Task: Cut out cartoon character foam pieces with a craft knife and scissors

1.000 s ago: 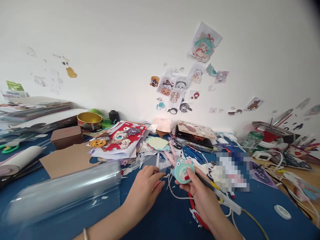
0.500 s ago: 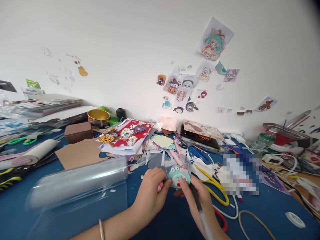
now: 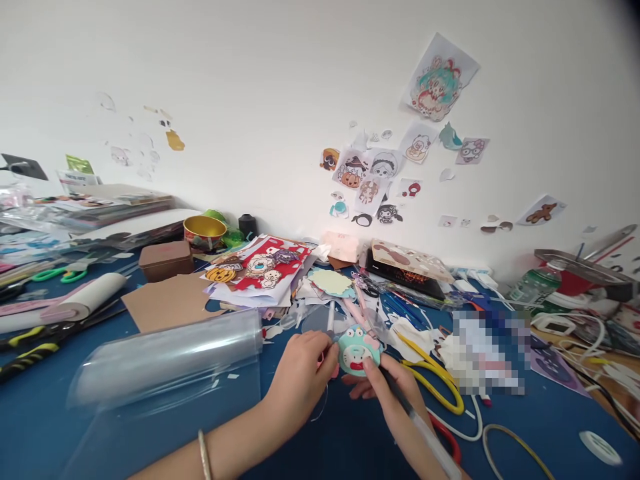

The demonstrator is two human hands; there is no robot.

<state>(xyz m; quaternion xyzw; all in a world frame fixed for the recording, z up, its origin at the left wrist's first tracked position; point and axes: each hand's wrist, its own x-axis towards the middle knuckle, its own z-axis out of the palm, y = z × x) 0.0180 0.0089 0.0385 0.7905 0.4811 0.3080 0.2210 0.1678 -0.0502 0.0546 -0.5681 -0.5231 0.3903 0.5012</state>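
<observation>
Right hand (image 3: pixel 391 407): grip clamped on teal character piece (image 3: pixel 357 347) under thumb; pen-like tool (image 3: pixel 425 433) also in grip, trailing toward wrist. Left hand (image 3: pixel 303 373), apart a second ago, now at piece's left edge; pinch can't be told. Work looks two-handed now.

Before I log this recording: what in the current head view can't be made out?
All in the head view:
Left hand: its grip, hidden by its own fingers.
Teal character piece: its back, turned away from the camera.
Red loop: the rest of it, behind the right hand and wrist.
Pixelated patch: what lies under it, masked.
Bottle: label wording, too small.
</observation>
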